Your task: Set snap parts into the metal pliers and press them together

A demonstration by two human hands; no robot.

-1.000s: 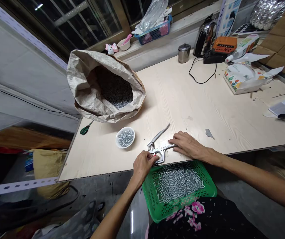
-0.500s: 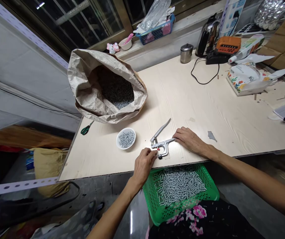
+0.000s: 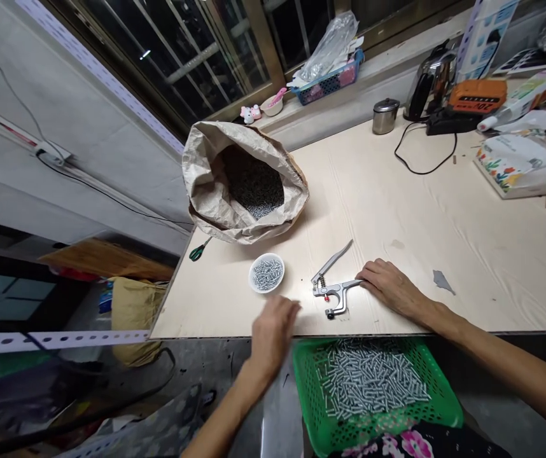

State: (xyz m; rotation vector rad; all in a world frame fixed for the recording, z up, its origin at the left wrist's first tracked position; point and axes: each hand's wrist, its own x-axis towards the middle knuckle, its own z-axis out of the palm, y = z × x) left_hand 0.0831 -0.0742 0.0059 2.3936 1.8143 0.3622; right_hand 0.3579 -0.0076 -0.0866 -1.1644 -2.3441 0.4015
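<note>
Silver snap pliers point(image 3: 342, 296) with a spring and a red tip lie on the table, their two handles spread apart. My right hand point(image 3: 390, 286) is closed around the end of the lower handle. Left of the pliers' jaws, my left hand point(image 3: 275, 327) hovers by the table's front edge, apart from the tool. Its fingers look curled but are smeared by motion, so whether they hold anything is unclear. Just beyond that hand sits a white bowl point(image 3: 252, 280) of small metal screw-like pieces.
A large open sack point(image 3: 206, 203) of metal pieces stands behind the bowl, with green-handled scissors point(image 3: 197, 252) beside it. Below the table edge is a green basket point(image 3: 308, 416) of similar pieces. A metal canister point(image 3: 384, 116), kettle point(image 3: 429, 83) and tissue pack point(image 3: 516, 166) stand farther back.
My left hand has drawn away from the pliers' jaws to the left, toward the bowl. The right hand keeps its hold on the handle. The camera view has shifted left.
</note>
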